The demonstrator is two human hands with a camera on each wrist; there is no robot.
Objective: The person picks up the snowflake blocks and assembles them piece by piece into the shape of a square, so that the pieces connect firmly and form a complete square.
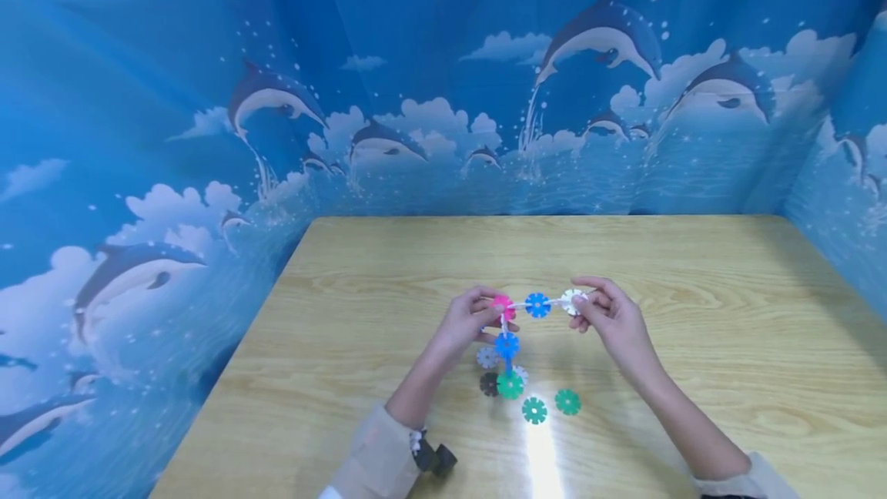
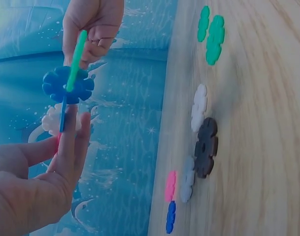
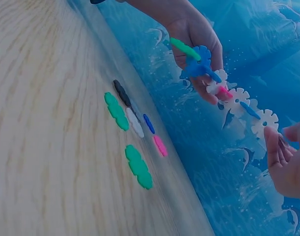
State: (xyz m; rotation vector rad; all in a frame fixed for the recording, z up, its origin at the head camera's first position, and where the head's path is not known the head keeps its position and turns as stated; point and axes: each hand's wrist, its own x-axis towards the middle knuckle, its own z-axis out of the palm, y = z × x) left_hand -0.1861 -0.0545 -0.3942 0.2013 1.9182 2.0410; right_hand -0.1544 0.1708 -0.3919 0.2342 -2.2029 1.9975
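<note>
Both hands hold up a bent chain of slotted snowflake discs above the table. My left hand [image 1: 463,322] pinches the pink disc [image 1: 504,303] at the chain's corner between thumb and fingers. From there one arm runs right through a blue disc [image 1: 537,305] to a white disc [image 1: 572,299]. My right hand [image 1: 618,320] pinches that white disc at the end. The other arm comes down toward me through a second blue disc [image 1: 507,345] to a green disc [image 1: 510,386]. White discs [image 3: 236,102] set edgewise link the pieces, as the right wrist view shows.
Loose discs lie flat on the wooden table [image 1: 360,276] under and in front of the chain: two green ones [image 1: 534,410], a black one [image 2: 206,147], whitish ones [image 2: 199,108], a pink one [image 2: 171,186] and a dark blue one [image 2: 171,217]. A dolphin-print curtain [image 1: 430,145] surrounds the table.
</note>
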